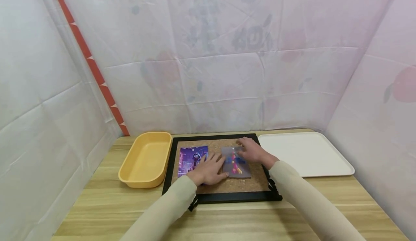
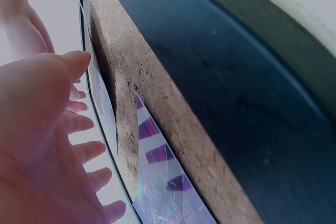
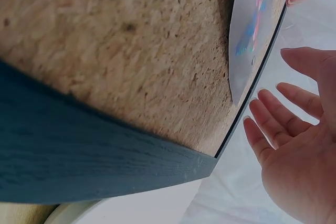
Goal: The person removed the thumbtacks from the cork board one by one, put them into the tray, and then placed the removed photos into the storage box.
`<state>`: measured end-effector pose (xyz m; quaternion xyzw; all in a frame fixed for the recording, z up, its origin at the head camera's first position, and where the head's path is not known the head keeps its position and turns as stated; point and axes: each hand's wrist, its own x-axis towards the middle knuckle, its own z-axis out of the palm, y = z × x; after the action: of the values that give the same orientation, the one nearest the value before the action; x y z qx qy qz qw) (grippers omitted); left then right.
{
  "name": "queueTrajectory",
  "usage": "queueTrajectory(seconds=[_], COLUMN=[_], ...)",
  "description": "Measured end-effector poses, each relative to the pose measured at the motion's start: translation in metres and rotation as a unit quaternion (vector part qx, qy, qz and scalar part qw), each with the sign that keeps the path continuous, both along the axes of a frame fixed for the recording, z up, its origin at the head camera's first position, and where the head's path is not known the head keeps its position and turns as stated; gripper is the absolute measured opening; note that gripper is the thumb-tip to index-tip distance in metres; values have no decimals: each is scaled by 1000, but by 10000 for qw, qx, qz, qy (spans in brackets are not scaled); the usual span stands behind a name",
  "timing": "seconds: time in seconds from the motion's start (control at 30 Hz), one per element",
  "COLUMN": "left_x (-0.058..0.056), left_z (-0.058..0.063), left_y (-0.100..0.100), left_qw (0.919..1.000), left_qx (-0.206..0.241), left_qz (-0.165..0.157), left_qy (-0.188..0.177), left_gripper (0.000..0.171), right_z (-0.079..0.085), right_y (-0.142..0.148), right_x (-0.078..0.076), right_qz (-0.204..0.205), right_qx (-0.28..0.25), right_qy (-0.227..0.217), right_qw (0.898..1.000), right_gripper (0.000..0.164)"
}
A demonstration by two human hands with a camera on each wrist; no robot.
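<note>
On a black-framed corkboard (image 1: pixel 260 181) lie a shiny purple printed pouch (image 1: pixel 186 160) at the left and a grey packet (image 1: pixel 240 169) with a pink, yellow and blue print at the right. My left hand (image 1: pixel 211 169), palm down with fingers spread, is over the board between the two, its fingertips near the grey packet's left edge. Above that packet's upper right corner is my right hand (image 1: pixel 250 150), its fingers loosely bent. In the right wrist view the hand (image 3: pixel 302 135) holds nothing, and the grey packet (image 3: pixel 244 72) bows up from the cork. Contact under the left palm is hidden.
A yellow plastic bin (image 1: pixel 147 160) stands left of the board on the wooden table (image 1: pixel 107 201). To the right lies a white tray (image 1: pixel 305 154). Pale printed sheets (image 1: pixel 221 71) enclose the back and sides.
</note>
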<state>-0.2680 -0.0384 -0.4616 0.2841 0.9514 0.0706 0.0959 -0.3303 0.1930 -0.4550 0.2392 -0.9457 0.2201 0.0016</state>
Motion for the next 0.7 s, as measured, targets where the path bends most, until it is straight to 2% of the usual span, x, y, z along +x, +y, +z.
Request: queueTrajectory(seconds=[0.23,0.47,0.7], left_x=[-1,-2,-4], left_z=[0,-2,0], left_y=[5,6,8], left_qw=[9999,9996,9993], left_qx=[-147,-183,-156], left_qz=[26,52,76], left_qy=[-3,-222,-337], left_gripper=[72,73,74], right_z=[-3,-6,-2], right_y=[-7,-14,-15], right_x=[-5,-9,-14], right_qz=[11,-98,-146], right_qx=[-30,-4,133], right_qy=[-257,-607,-632], right_qw=[9997,9981,9978], right_gripper=[41,30,29])
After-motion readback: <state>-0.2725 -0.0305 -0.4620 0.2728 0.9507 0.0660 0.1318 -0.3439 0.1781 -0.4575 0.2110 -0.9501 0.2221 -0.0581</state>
